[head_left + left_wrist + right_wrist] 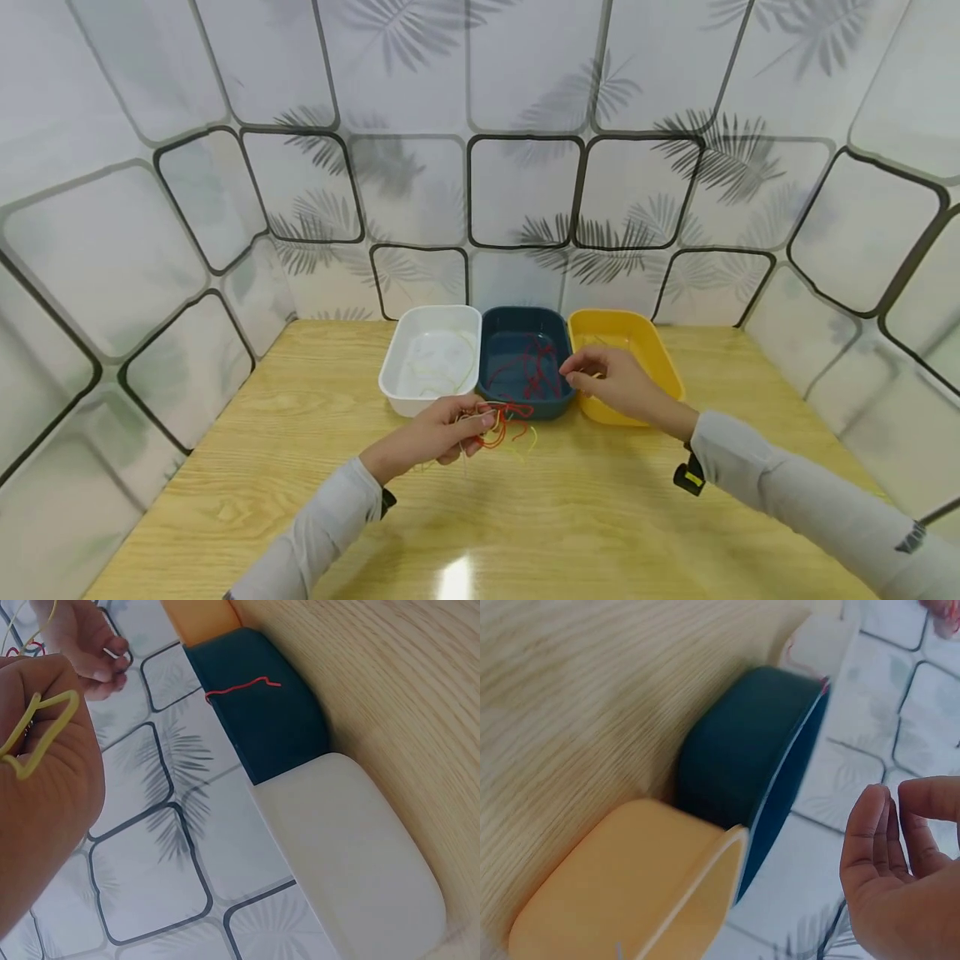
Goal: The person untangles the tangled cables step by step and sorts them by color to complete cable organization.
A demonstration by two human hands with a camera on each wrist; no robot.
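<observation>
My left hand [442, 429] holds a tangled bunch of red, yellow and whitish strings [504, 423] just in front of the dark blue bin [501, 333]. In the left wrist view a yellow string loop [52, 735] sticks out by the curled fingers. My right hand [618, 385] is over the yellow bin [647, 346], near its border with the blue one. Its fingers are loosely bent; the right wrist view shows a small gap between thumb and fingertips, with nothing visible there. Red strings [542, 367] lie in the blue bin.
A white bin [423, 333] stands left of the blue one, with pale yellowish strings inside. All three bins sit side by side on a wooden table [322, 375], near the patterned curtain [517, 192]. One red strand [244, 687] hangs over the blue bin's rim.
</observation>
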